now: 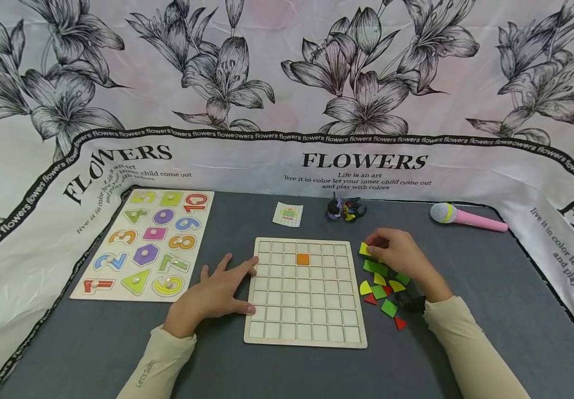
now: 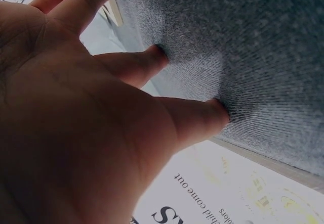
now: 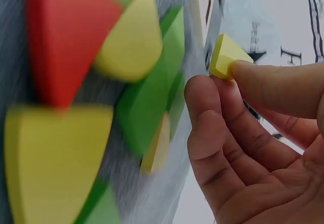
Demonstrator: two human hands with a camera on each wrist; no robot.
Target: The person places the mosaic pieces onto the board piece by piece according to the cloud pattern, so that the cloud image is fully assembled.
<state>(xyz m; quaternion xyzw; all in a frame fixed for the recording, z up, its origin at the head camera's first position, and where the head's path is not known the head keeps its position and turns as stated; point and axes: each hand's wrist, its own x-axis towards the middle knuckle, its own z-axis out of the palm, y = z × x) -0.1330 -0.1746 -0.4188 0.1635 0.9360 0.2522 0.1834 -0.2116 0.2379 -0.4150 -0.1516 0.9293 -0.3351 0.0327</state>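
My right hand [image 1: 402,256] pinches a small yellow tile [image 3: 229,56] between thumb and fingers, just above a pile of loose pieces. That pile holds green tiles [image 1: 389,308], yellow quarter-round tiles [image 1: 365,287] and red triangular tiles [image 1: 400,323]. My left hand [image 1: 215,296] lies spread at the left edge of a pale wooden grid board [image 1: 305,344], its thumb and a finger touching the rim. In the left wrist view, other fingertips [image 2: 215,114] press on the grey cloth. A single orange square tile [image 1: 303,259] sits in a cell in the board's upper part.
A number-and-shape puzzle board [image 1: 167,200] lies at the left. Behind the grid board are a small pattern card [image 1: 288,214] and two small dark figures [image 1: 345,209]. A pink toy microphone [image 1: 468,217] lies at the back right, before a flower-printed sheet [image 1: 247,160].
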